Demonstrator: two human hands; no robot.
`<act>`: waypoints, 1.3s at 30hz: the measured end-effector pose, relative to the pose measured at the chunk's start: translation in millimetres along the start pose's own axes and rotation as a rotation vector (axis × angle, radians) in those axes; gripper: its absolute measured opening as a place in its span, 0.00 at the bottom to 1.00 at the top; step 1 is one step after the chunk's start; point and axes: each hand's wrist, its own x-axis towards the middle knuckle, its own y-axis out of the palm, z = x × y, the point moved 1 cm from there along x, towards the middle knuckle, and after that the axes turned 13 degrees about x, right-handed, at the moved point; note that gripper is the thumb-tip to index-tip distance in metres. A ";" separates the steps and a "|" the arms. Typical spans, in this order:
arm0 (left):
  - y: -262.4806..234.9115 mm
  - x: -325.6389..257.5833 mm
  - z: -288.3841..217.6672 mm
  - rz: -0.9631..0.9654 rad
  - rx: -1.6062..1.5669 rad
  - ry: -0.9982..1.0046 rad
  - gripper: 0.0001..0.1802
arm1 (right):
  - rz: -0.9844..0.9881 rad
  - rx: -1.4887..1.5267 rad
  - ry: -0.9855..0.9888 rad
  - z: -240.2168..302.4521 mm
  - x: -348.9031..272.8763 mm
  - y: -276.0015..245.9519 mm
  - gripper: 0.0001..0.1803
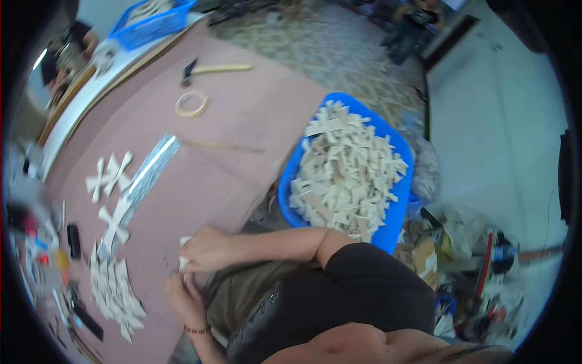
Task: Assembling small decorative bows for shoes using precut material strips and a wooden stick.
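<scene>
My right hand is closed around a small white piece, most of it hidden by the fingers. Just below, my left hand, a bracelet at its wrist, is bent with its fingertips close to the same piece; whether they touch it is hard to see. Left of my hands lies a heap of white bow-shaped pieces on the pinkish table mat. A few more cross-shaped white pieces rest farther up, beside a strip of shiny silver tape.
A blue basket heaped with white pieces stands at the table's right side. A hammer, a tape roll and a thin stick lie on the far mat. Tools crowd the left edge. Another person is at the back.
</scene>
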 end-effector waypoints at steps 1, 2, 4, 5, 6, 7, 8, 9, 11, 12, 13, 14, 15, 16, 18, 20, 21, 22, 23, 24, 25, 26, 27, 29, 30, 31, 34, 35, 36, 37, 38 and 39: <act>-1.6 1.0 -3.1 0.005 -0.065 -0.025 0.06 | -0.042 0.012 -0.015 -2.5 -1.6 1.8 0.20; -4.6 3.5 -6.8 0.021 -0.122 -0.056 0.06 | -0.079 0.034 -0.033 -3.0 -5.1 -0.5 0.20; -3.4 10.7 -9.3 0.075 -0.241 -0.071 0.06 | -0.132 0.056 -0.033 -9.7 -11.4 -4.5 0.21; -2.6 12.1 -9.4 0.124 -0.337 -0.132 0.07 | -0.145 0.099 -0.060 -7.6 -12.2 -10.1 0.21; -0.9 12.2 -8.9 0.119 -0.341 -0.129 0.07 | -0.146 0.092 -0.062 -5.6 -13.0 -14.4 0.21; 1.8 11.4 -7.8 0.106 -0.383 -0.146 0.07 | -0.113 0.140 -0.014 -3.4 -14.1 -18.0 0.20; 3.6 11.9 -7.1 0.095 -0.424 -0.162 0.07 | -0.081 0.189 0.034 -1.1 -13.7 -21.1 0.20; 5.5 11.2 -8.1 0.090 -0.424 -0.163 0.07 | -0.079 0.186 0.031 -2.4 -11.4 -18.5 0.20; 8.5 9.2 -10.9 0.059 -0.550 -0.208 0.08 | -0.152 0.246 0.051 -7.0 -5.4 -11.1 0.21; 10.5 8.2 -8.9 0.057 -0.551 -0.206 0.08 | -0.153 0.244 0.049 -9.4 -3.4 -11.1 0.21; 12.6 6.2 -6.1 0.039 -0.514 -0.175 0.08 | -0.120 0.289 0.024 -11.8 -1.7 -11.6 0.21; 13.6 4.9 -4.9 0.022 -0.477 -0.145 0.08 | -0.087 0.335 0.000 -12.5 -1.0 -11.9 0.21; 15.2 4.5 -4.6 0.020 -0.478 -0.143 0.08 | -0.088 0.332 0.000 -13.1 -1.1 -12.2 0.21; 15.5 4.5 -5.8 -0.074 -0.454 -0.065 0.08 | -0.030 0.452 0.048 -14.0 -1.4 -12.0 0.21; 14.9 3.9 -5.8 -0.168 -0.434 0.018 0.09 | 0.022 0.567 0.099 -15.8 -2.4 -10.8 0.22; 13.6 1.4 -3.1 -0.057 -0.433 -0.062 0.10 | -0.039 0.502 0.022 -15.3 -3.6 -7.1 0.21; 13.1 1.7 -3.1 -0.056 -0.429 -0.063 0.10 | -0.038 0.505 0.020 -14.8 -3.9 -5.6 0.21; 12.9 2.5 -3.2 -0.039 -0.417 -0.070 0.10 | -0.055 0.521 0.003 -14.0 -4.7 -4.6 0.20; 12.8 3.7 -2.9 -0.021 -0.411 -0.072 0.10 | -0.076 0.531 -0.010 -12.5 -5.7 -4.5 0.20; 12.5 4.6 -1.1 -0.020 -0.412 -0.070 0.10 | -0.079 0.531 -0.008 -12.6 -5.8 -3.6 0.20; 12.6 5.3 1.7 0.025 -0.413 -0.077 0.10 | -0.094 0.557 -0.005 -14.1 -5.4 -2.1 0.20; 13.0 5.3 3.5 0.070 -0.412 -0.086 0.10 | -0.108 0.582 -0.003 -16.4 -4.4 -0.2 0.19; 13.3 4.2 4.3 0.071 -0.412 -0.084 0.10 | -0.110 0.583 -0.002 -19.9 -2.8 4.8 0.19; 13.4 1.9 5.4 0.019 -0.460 -0.066 0.10 | -0.084 0.831 -0.005 -22.5 -0.3 12.1 0.20; 12.7 0.6 5.1 0.021 -0.460 -0.066 0.10 | -0.085 0.832 -0.004 -21.3 -1.3 11.9 0.20; 11.1 -1.6 3.9 0.010 -0.456 -0.070 0.10 | -0.015 0.963 0.068 -19.5 -3.2 13.1 0.20; 8.6 -4.3 1.0 -0.082 -0.399 -0.041 0.11 | 0.074 1.041 0.133 -7.2 -3.2 8.4 0.21; 7.5 -3.9 -0.9 -0.161 -0.352 -0.006 0.12 | 0.088 0.986 0.129 -5.7 -3.5 7.7 0.22; 4.7 -3.1 -1.7 -0.159 -0.351 -0.005 0.12 | 0.087 0.988 0.129 -5.6 -4.0 8.3 0.22; -0.8 -2.1 -3.1 -0.210 -0.258 0.088 0.11 | 0.129 1.000 0.119 -5.4 -4.6 9.3 0.22; -5.6 -1.1 -4.7 -0.261 -0.164 0.180 0.10 | 0.172 1.011 0.108 -5.1 -4.7 11.1 0.22; -7.8 -0.2 -8.0 -0.259 -0.163 0.181 0.10 | 0.172 1.013 0.107 -6.2 -4.9 13.8 0.22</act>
